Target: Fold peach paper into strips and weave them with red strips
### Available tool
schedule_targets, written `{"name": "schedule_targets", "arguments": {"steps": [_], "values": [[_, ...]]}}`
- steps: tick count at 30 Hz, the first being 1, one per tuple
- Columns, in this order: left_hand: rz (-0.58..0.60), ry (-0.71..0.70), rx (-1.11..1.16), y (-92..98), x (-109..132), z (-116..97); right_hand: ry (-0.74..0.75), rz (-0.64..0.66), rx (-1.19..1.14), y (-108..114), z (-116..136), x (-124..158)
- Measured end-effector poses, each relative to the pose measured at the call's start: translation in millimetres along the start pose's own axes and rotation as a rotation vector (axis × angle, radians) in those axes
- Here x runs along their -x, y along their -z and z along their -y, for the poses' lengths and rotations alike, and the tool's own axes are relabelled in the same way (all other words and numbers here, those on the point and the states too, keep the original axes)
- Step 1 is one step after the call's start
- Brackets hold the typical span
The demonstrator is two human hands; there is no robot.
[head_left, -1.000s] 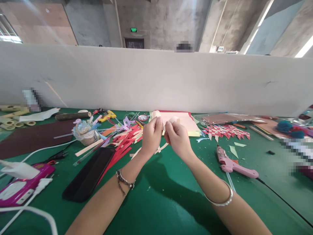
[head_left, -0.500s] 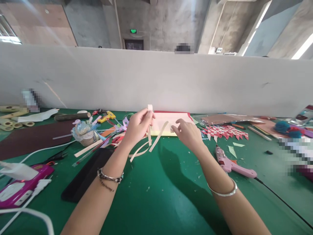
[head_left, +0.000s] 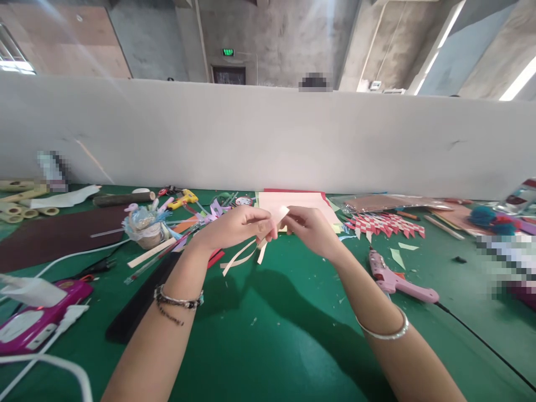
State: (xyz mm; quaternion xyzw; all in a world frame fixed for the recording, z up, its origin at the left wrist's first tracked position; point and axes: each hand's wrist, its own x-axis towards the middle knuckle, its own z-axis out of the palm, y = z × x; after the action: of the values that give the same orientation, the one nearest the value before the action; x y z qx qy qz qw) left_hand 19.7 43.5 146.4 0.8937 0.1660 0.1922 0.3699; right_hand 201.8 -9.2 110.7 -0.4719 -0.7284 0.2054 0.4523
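Note:
Both hands meet above the far side of the green table. My left hand [head_left: 247, 226] is closed around a pale cream paper strip [head_left: 282, 213], its tip poking up between the hands. My right hand [head_left: 312, 228] pinches at the same strip from the other side; its fingertips are partly hidden. Below my left hand lie loose cream paper strips [head_left: 238, 262], curved on the tabletop. Behind the hands rests a stack of pale pink paper sheets [head_left: 297, 199], with red and yellow edges showing.
A pink glue gun [head_left: 397, 282] with a black cord lies right, near a red-and-white woven paper piece [head_left: 385, 226]. Leftward are a black tablet-like slab [head_left: 138, 301], a magenta power strip [head_left: 54, 312], a yellow glue gun [head_left: 183, 199] and a blue-wrapped bundle [head_left: 146, 226]. A white partition [head_left: 268, 134] stands behind.
My left hand has lowered and turned inward with the strip. My right hand has moved left to meet it, its fingers closing at the strip.

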Motion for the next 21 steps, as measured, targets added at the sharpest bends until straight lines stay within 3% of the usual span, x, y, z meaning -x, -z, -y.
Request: {"name": "schedule_targets", "arguments": {"steps": [5, 10, 14, 18, 21], "values": [[-0.120, -0.010, -0.083, -0.6, -2.1, 6.9, -0.074, -0.218, -0.225, 4.2, 3.0, -1.0], [-0.012, 0.018, -0.002, -11.6, -6.4, 12.1, -0.056, -0.403, -0.391, 5.6, 4.4, -1.4], [0.013, 0.052, 0.060, -14.7, -8.8, 14.1, -0.030, -0.444, -0.494, 11.0, 3.5, -1.7], [-0.086, 0.089, 0.029, -6.5, -6.4, 16.0, -0.063, -0.437, -0.313, 22.8, 5.5, 1.0], [-0.124, 0.115, -0.043, 1.4, -2.6, 16.5, -0.111, -0.332, -0.167, 30.9, 10.1, 4.2]]}}
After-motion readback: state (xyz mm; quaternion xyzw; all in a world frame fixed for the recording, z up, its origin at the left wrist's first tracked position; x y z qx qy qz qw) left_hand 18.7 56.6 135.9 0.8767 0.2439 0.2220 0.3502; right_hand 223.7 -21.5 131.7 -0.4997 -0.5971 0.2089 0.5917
